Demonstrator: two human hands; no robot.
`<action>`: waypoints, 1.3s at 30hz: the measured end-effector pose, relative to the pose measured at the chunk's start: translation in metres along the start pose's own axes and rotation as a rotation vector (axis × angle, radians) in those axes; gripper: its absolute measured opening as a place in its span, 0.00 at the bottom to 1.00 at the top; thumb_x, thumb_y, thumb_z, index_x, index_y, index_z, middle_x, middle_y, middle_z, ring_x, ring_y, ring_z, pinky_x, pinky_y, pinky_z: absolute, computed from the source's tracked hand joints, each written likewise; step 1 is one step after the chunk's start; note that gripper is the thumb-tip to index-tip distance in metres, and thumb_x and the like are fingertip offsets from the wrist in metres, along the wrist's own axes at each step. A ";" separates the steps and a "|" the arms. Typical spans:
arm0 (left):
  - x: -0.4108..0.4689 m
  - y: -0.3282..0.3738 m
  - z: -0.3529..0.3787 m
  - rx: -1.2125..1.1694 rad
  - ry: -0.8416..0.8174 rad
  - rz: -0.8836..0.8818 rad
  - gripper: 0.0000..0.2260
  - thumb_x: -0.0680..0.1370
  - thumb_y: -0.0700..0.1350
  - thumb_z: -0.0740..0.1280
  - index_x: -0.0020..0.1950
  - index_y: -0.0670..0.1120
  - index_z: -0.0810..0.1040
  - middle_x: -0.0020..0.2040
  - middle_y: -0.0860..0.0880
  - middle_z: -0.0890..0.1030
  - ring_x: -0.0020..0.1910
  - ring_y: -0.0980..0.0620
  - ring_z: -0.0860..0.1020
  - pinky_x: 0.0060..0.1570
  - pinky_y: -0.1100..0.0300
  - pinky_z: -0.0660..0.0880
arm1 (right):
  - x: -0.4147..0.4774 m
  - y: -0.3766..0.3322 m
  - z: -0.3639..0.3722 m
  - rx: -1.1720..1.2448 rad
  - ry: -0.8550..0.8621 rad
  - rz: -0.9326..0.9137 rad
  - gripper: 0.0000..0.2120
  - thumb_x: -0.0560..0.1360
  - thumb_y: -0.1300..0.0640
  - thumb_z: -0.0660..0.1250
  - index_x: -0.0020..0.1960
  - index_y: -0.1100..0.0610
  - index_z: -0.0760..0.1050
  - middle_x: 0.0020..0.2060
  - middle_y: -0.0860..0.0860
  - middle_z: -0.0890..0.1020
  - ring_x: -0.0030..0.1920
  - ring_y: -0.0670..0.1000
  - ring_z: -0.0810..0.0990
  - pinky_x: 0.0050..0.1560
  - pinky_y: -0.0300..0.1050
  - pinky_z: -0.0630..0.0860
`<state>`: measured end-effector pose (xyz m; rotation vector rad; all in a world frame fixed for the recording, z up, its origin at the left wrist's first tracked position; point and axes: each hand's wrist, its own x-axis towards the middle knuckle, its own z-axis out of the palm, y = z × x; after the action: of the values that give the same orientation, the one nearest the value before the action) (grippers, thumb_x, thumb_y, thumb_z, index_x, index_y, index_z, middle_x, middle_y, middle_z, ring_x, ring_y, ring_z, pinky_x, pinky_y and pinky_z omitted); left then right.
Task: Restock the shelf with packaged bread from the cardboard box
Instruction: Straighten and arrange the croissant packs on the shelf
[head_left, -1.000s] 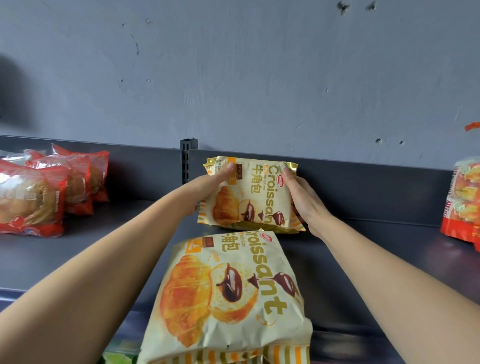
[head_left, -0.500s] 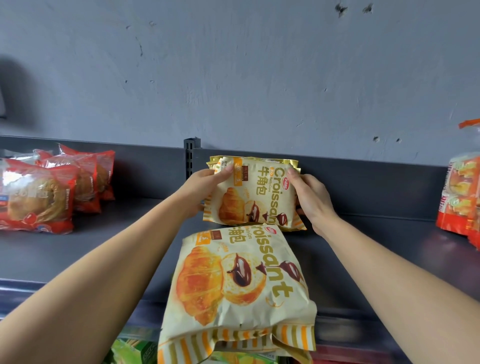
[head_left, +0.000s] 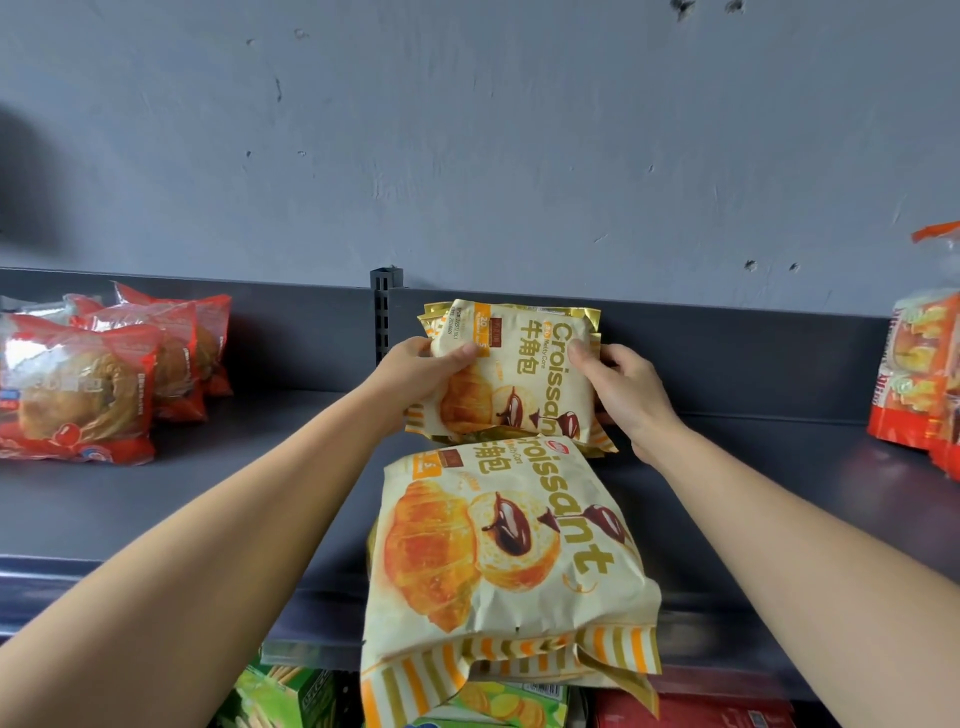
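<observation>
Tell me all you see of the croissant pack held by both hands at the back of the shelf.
The held croissant pack is a cream, glossy plastic bag with gold crimped ends, printed "Croissant", Chinese characters and a filled croissant picture. It stands nearly upright near the shelf back panel, similar gold-edged packs behind it. The left hand pinches its upper left corner; the right hand grips its right edge.

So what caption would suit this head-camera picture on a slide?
Left hand and right hand grip the rear croissant packet on the grey shelf, behind the front croissant packet.
</observation>
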<state>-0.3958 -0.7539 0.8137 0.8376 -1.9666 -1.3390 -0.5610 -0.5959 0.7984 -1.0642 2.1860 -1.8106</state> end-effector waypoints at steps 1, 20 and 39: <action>0.000 -0.001 0.000 0.005 0.022 0.003 0.27 0.71 0.64 0.70 0.61 0.48 0.74 0.53 0.50 0.81 0.48 0.53 0.80 0.36 0.60 0.75 | 0.000 0.001 0.000 0.005 -0.006 0.001 0.20 0.75 0.40 0.66 0.60 0.53 0.75 0.51 0.48 0.83 0.50 0.48 0.82 0.49 0.48 0.80; -0.041 0.004 -0.013 0.146 0.251 0.056 0.26 0.75 0.59 0.69 0.68 0.45 0.73 0.61 0.48 0.78 0.48 0.54 0.74 0.48 0.58 0.71 | -0.019 -0.005 -0.014 -0.137 0.117 -0.028 0.35 0.72 0.37 0.68 0.72 0.53 0.64 0.63 0.52 0.75 0.59 0.52 0.76 0.50 0.45 0.73; -0.096 0.028 -0.011 0.184 -0.402 -0.278 0.14 0.71 0.49 0.73 0.52 0.43 0.79 0.41 0.47 0.86 0.37 0.51 0.85 0.33 0.59 0.81 | -0.075 -0.033 -0.015 0.017 -0.450 0.152 0.26 0.72 0.35 0.67 0.60 0.52 0.79 0.59 0.49 0.81 0.63 0.53 0.75 0.65 0.51 0.68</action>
<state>-0.3327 -0.6773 0.8312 1.0200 -2.3788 -1.6020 -0.4978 -0.5422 0.8071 -1.1331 1.9185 -1.3621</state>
